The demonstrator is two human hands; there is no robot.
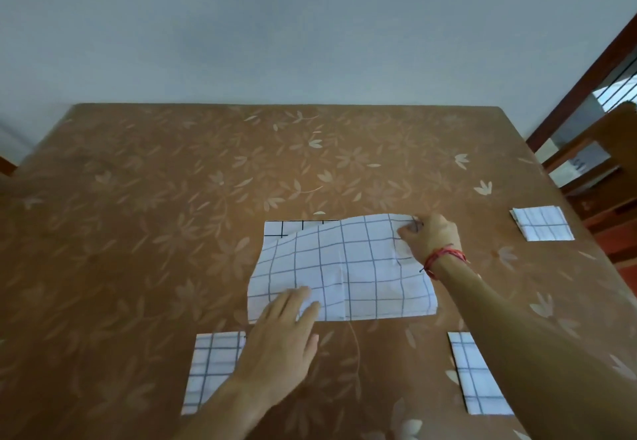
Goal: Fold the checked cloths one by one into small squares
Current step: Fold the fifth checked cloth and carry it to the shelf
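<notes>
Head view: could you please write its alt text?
A person folds a checked cloth on a floral table: right hand pinches its far right corner, left hand presses its near edge. Three folded cloths lie nearby.

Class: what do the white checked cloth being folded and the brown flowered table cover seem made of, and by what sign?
White checked cloth: thin fabric, probably cotton, matt; it sags and creases where the right hand pinches its corner. Brown flowered table cover: likely smooth plastic or oilcloth; lies flat, faint sheen.
</notes>
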